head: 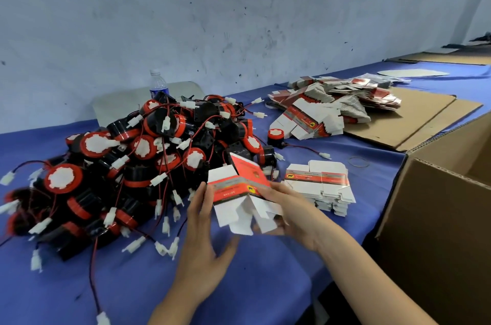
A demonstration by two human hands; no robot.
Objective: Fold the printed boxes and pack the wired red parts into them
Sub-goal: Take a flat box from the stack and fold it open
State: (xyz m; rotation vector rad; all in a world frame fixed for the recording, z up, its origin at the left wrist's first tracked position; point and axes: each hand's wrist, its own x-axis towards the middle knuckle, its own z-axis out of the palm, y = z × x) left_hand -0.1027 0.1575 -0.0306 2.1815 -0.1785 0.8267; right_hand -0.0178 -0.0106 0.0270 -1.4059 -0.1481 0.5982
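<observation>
A person's two hands work a red-and-white printed cardboard box [240,192] open above the blue cloth-covered surface [265,285], the folding step of the job evidently under way: the right hand [295,214] grips the carton's right side and lower flaps, while the left hand [203,239] is spread wide, fingertips touching the carton's left edge. The carton is popped into a tube, its white bottom flaps hanging unfolded, so the next move appears to be tucking those flaps shut before any part goes in. Just to the left lies a large tangled heap of red-and-black round parts with red wires and white plastic connectors [138,165]; the knotted leads could snag when one is pulled free. A short stack of flat printed cartons [318,186] sits just beside the right hand, a bigger loose pile of flat cartons [334,104] lies farther back on brown cardboard sheets [414,117], and one stray red part [275,136] stands between them. An open brown corrugated shipping carton [435,205] waits at right; a clear plastic water bottle [158,84] stands behind the heap.
</observation>
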